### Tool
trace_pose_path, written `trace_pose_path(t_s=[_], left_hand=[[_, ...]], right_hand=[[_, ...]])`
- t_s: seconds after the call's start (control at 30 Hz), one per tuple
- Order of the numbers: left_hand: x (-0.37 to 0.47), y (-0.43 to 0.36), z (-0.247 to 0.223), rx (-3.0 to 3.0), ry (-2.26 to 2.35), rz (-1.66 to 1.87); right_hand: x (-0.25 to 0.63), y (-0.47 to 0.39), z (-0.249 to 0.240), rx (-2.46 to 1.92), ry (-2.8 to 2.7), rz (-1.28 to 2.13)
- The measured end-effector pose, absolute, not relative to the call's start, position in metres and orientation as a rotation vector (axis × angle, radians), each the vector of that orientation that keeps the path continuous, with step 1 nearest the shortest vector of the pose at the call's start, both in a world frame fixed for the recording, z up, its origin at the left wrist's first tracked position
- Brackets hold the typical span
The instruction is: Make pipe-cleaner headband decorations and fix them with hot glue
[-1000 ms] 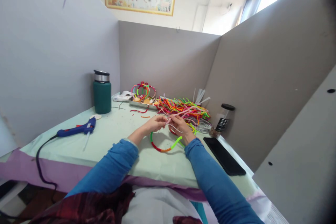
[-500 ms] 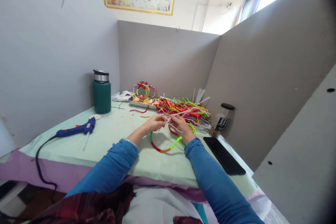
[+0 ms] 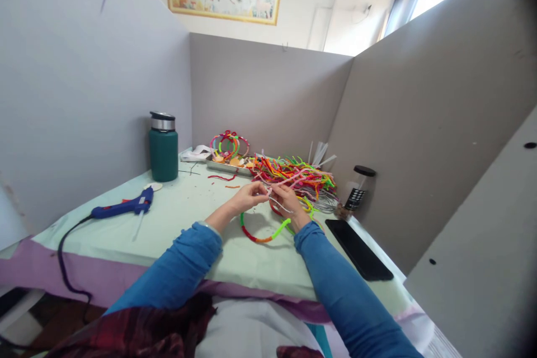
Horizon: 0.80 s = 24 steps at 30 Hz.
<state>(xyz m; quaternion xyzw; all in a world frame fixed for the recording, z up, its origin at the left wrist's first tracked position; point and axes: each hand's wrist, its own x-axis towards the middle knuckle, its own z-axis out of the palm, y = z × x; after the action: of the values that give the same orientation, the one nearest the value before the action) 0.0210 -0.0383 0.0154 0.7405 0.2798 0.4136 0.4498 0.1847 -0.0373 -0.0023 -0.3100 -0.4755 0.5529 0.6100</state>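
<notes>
Over the counter (image 3: pixel 180 229), the left hand (image 3: pixel 251 194) has edged slightly towards the right hand (image 3: pixel 287 199), seemingly a small adjustment. Near the multicoloured ring (image 3: pixel 264 240), both grips are closed, fingertips pinching a pink pipe cleaner (image 3: pixel 269 192).

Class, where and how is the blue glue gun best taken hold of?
Probably by its handle, from above, with the nearer left hand once free: the glue gun lies on its side, handle pointing left, cord at that end, glue stick jutting towards the person.
</notes>
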Motion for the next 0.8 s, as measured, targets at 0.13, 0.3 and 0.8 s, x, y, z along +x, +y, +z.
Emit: trace_pose_path(t_s=[0.13,0.3,0.8], left_hand=[[0.021,-0.036,0.014,1.849,0.666,1.055],[0.019,-0.038,0.015,1.823,0.655,1.106],[0.019,-0.034,0.014,1.845,0.623,1.341]], right_hand=[[0.181,-0.036,-0.006,-0.743,-1.116,1.247],[0.174,-0.035,-0.011,-0.749,-1.103,1.223],[0.164,-0.034,-0.02,-0.848,-1.257,1.171]])
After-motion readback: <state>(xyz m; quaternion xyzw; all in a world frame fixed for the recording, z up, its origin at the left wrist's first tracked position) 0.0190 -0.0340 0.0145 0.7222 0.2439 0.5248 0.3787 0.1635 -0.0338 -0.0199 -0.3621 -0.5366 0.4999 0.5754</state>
